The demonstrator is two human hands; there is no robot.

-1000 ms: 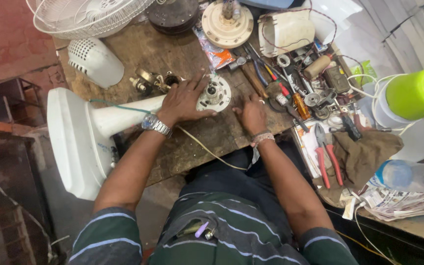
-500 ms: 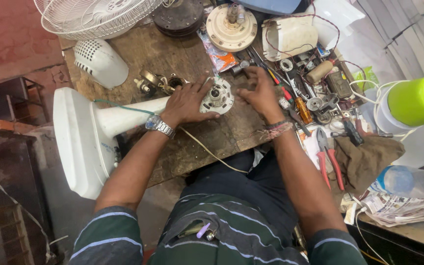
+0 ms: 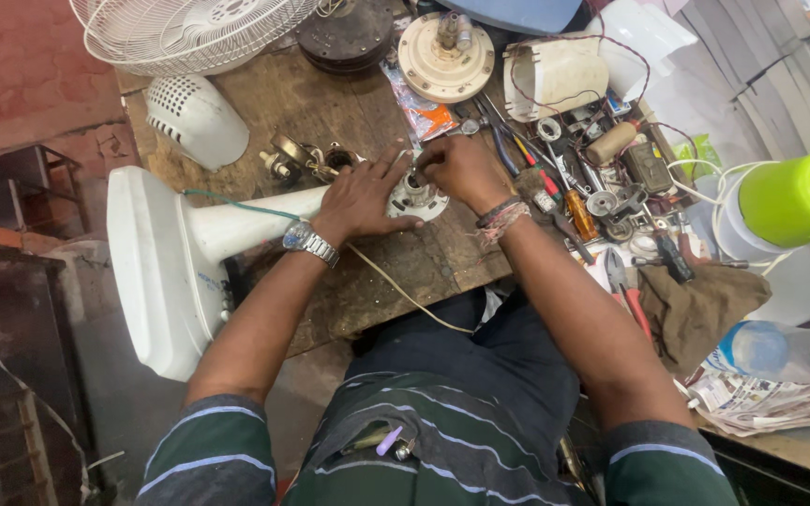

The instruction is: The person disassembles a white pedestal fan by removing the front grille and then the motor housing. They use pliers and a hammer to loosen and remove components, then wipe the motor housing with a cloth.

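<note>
We have both hands on the small white fan motor (image 3: 416, 197) at the middle of the frame, where it lies on the worn wooden bench (image 3: 330, 103). Our left hand (image 3: 360, 199) rests over the motor's left side with the fingers spread and laid flat, the thumb reaching under its lower edge. Our right hand (image 3: 461, 169) comes in from the upper right with its fingers curled together over the top of the motor; what they pinch there is hidden, so we cannot tell. The motor sits between the two hands, touching both.

It is at the end of the white fan stand (image 3: 246, 223), whose broad base (image 3: 157, 272) hangs off the bench at the left of the frame. A cream cord (image 3: 405, 295) runs from under our left hand down toward our lap.

Outward, a white vented motor cover (image 3: 197, 119) lies at upper left, below a wire fan guard (image 3: 189, 33). A round cream motor housing (image 3: 445, 58) sits at top centre. To the right lies a loose heap of screwdrivers and small parts (image 3: 583, 187), in no tray. At the far right stands a green cup-like container (image 3: 794, 199), its contents not visible, and a clear plastic bottle (image 3: 780, 351) lies beside a brown rag (image 3: 700, 309).
</note>
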